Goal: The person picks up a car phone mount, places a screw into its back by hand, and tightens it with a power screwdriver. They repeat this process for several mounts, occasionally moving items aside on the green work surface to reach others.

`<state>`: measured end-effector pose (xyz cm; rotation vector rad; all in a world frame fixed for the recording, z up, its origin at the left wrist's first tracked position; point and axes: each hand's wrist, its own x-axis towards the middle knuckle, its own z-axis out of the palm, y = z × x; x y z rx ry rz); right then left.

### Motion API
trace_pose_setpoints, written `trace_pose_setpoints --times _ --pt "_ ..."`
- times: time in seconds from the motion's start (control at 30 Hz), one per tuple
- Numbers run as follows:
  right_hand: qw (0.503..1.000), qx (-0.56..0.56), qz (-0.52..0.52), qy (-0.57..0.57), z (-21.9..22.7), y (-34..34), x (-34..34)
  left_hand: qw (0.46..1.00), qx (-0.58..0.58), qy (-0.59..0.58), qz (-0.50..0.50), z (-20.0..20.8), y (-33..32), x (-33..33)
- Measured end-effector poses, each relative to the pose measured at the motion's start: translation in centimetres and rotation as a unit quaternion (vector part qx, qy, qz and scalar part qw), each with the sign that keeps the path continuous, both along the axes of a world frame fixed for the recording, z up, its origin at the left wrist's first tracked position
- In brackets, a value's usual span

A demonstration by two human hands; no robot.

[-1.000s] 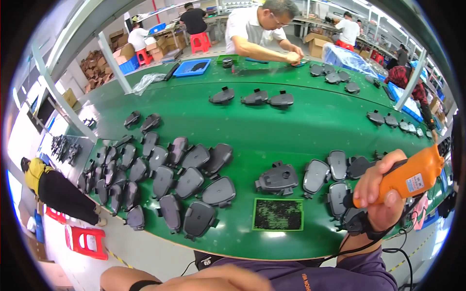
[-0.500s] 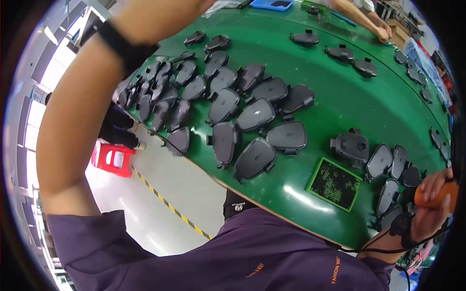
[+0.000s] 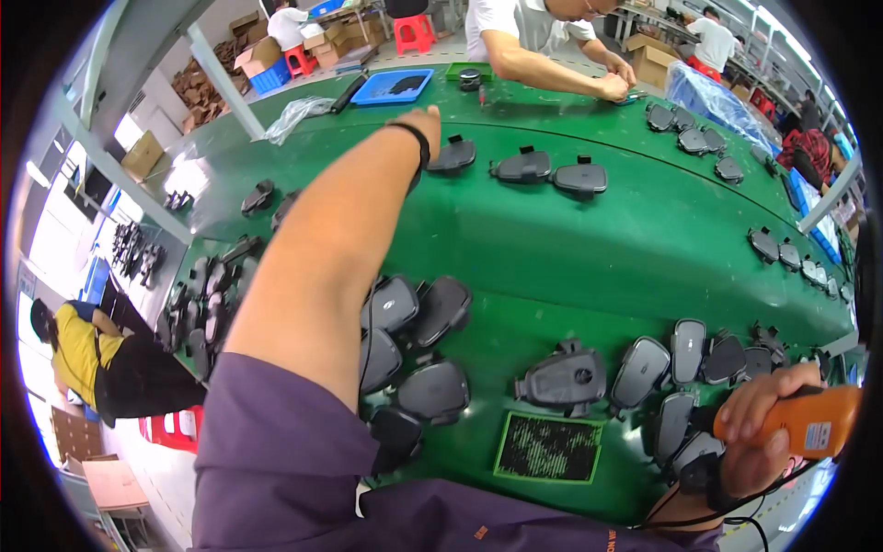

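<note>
My left hand (image 3: 421, 120) reaches over the far part of the green table, just above and beside a dark grey phone holder (image 3: 452, 155). Its fingers are mostly hidden, so their grip does not show. My right hand (image 3: 756, 419) is wrapped round an orange electric screwdriver (image 3: 819, 421) with a black nose and a cord. Below that nose lie several phone holders (image 3: 674, 425). One phone holder lies back up (image 3: 567, 377), showing a round black part. Near the table's front edge, a green-rimmed tray (image 3: 501, 446) holds small black pieces.
More phone holders (image 3: 434, 391) lie beside my left arm, partly covered by it. A blue tray (image 3: 368, 90) and a clear plastic bag (image 3: 299, 118) sit at the far side. Across the table, a co-worker's hands (image 3: 618, 85) handle something small. A metal post (image 3: 225, 83) rises at far left.
The view has tilted up and swung, bringing in the table's far side and people. My left arm now stretches forward over the table. My right hand still grips the screwdriver.
</note>
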<state>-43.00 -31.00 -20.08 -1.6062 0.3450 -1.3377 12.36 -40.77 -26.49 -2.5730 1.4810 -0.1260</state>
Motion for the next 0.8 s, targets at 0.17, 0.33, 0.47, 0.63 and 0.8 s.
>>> trace_pose_setpoints --times 0.17,0.33,0.47,0.63,0.8 --pt "0.999 -0.030 0.007 -0.015 -1.1 -1.5 1.1 1.000 -0.004 0.001 -0.004 -4.9 -1.7 -2.5" --pt "1.000 -0.027 -0.013 -0.004 -1.6 -1.6 1.2 0.993 0.044 0.103 -0.031 -5.0 -2.9 -1.7" --pt "1.000 -0.019 -0.007 -0.016 -1.4 -1.6 2.1 0.982 0.101 0.155 -0.042 -3.5 -1.1 -1.0" --pt "0.999 -0.021 0.047 0.015 -0.3 -0.6 0.3 0.982 0.087 0.111 -0.129 1.2 2.3 -3.4" --pt "0.998 -0.003 0.060 0.017 0.4 0.2 -0.9 0.988 0.059 0.052 -0.131 10.7 10.9 -7.0"
